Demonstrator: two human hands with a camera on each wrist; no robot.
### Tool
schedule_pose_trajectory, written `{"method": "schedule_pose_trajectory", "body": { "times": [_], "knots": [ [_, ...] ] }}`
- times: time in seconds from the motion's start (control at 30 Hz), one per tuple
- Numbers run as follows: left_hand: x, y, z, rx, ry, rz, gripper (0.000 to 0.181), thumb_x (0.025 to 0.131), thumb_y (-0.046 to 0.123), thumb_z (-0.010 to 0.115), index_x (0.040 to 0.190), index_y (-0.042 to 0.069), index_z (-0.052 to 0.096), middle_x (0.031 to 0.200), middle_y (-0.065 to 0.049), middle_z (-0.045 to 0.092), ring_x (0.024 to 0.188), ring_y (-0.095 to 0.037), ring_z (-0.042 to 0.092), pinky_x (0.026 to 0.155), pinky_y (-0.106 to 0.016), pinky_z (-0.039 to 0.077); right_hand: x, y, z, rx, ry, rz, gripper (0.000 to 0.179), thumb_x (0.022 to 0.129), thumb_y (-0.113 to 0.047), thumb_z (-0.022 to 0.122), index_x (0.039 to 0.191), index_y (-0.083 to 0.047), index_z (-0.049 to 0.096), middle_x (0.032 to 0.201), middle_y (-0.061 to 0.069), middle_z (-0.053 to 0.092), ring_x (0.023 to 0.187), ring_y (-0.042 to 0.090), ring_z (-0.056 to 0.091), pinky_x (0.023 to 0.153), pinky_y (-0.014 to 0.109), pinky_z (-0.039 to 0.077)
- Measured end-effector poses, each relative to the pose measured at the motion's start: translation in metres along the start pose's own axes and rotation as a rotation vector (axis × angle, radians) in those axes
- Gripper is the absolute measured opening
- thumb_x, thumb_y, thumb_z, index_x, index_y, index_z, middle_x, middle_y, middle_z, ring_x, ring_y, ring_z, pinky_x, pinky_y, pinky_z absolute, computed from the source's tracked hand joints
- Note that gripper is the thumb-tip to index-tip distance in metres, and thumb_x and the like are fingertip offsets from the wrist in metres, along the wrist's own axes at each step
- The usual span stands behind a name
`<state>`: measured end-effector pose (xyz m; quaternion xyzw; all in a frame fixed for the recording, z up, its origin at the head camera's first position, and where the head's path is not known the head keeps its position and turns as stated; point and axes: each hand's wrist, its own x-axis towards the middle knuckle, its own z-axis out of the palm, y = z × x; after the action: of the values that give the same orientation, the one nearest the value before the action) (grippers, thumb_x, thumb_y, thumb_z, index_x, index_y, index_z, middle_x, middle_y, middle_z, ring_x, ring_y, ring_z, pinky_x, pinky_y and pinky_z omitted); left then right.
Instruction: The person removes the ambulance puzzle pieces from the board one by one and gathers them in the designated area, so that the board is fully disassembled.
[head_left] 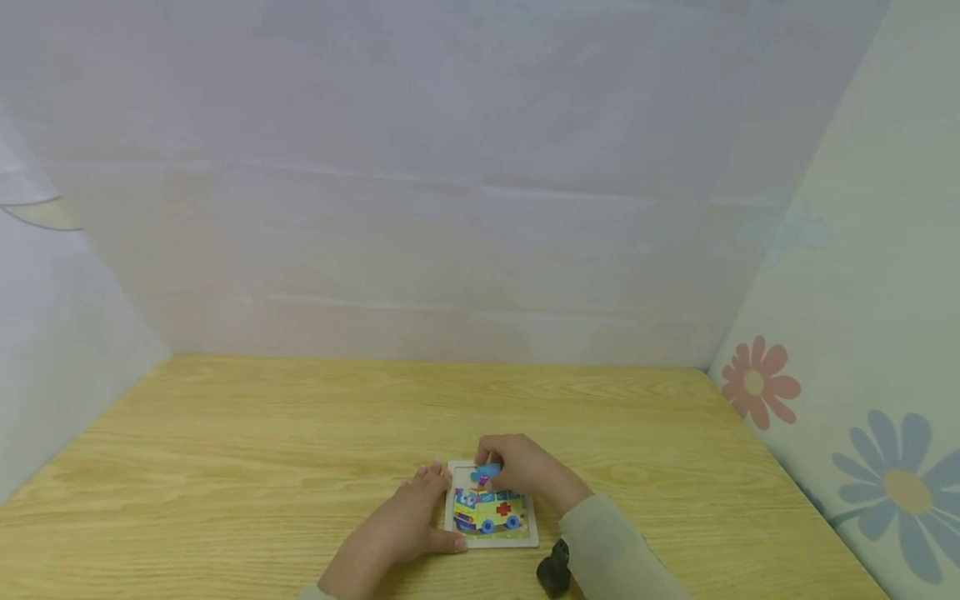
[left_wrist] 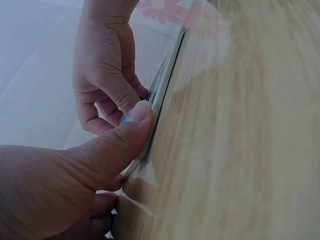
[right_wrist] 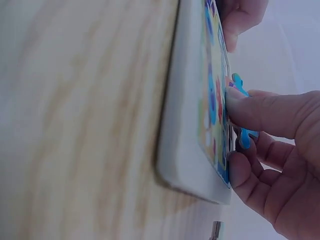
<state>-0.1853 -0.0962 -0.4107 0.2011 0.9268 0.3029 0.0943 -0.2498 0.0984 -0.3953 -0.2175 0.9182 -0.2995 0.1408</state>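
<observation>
A jigsaw puzzle in a pale frame point(head_left: 501, 541) lies on the table, its picture showing a yellow ambulance point(head_left: 486, 515) with blue wheels and a red cross. At the frame's left side, my left hand point(head_left: 408, 517) holds it, thumb by the near corner and fingers at the far part of that edge. Over the puzzle's upper part, my right hand point(head_left: 528, 468) pinches a blue puzzle piece point(right_wrist: 245, 138) with a bit of purple between thumb and fingers. In the right wrist view this piece stands tilted at the puzzle's surface. My right fingers partly cover the picture's top right.
A wood-grain table point(head_left: 262, 433) extends around the frame. Beside the right sleeve is a dark rounded object point(head_left: 553, 572). Pale sheets rise behind and at both sides, the right one printed with a red flower point(head_left: 753, 382) and a blue flower point(head_left: 907, 492).
</observation>
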Motion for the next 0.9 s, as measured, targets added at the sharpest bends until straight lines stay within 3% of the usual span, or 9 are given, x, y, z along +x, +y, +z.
{"method": "schedule_pose_trajectory", "body": {
  "times": [0.23,0.6,0.73,0.9],
  "knots": [
    [-0.001,0.001,0.000,-0.014,-0.002,-0.003,0.092,0.068,0.042,0.077,0.135,-0.007,0.039,0.146,-0.029,0.026,0.134,-0.049,0.020,0.105,-0.065,0.019,-0.002,-0.002,0.000,0.013,0.022,-0.021,0.020,0.075,0.001,0.073,0.087,-0.012,0.063,0.080,-0.001,0.059,0.071,0.012,0.050,0.065,0.026,0.047],
    [-0.002,0.001,0.000,-0.021,-0.009,-0.010,0.091,0.068,0.043,0.076,0.136,-0.006,0.039,0.147,-0.027,0.026,0.135,-0.047,0.019,0.105,-0.065,0.019,-0.003,0.006,0.011,0.046,0.113,-0.007,0.020,0.076,-0.005,0.073,0.092,-0.016,0.067,0.084,-0.007,0.060,0.074,0.010,0.049,0.067,0.026,0.047],
    [-0.002,0.000,0.000,-0.024,-0.012,-0.013,0.091,0.068,0.043,0.076,0.135,-0.006,0.039,0.147,-0.027,0.026,0.135,-0.047,0.019,0.106,-0.065,0.018,-0.005,0.010,0.014,0.098,0.128,-0.004,0.022,0.080,-0.006,0.069,0.100,-0.014,0.070,0.096,-0.002,0.065,0.082,0.013,0.052,0.075,0.032,0.049],
    [-0.001,0.000,0.000,-0.016,-0.007,-0.007,0.091,0.068,0.043,0.076,0.135,-0.006,0.039,0.146,-0.027,0.026,0.135,-0.047,0.019,0.106,-0.064,0.019,-0.008,0.010,0.012,0.135,0.132,-0.006,0.022,0.087,-0.006,0.061,0.106,-0.013,0.070,0.115,0.007,0.064,0.104,0.024,0.058,0.090,0.045,0.049]
  ]
}}
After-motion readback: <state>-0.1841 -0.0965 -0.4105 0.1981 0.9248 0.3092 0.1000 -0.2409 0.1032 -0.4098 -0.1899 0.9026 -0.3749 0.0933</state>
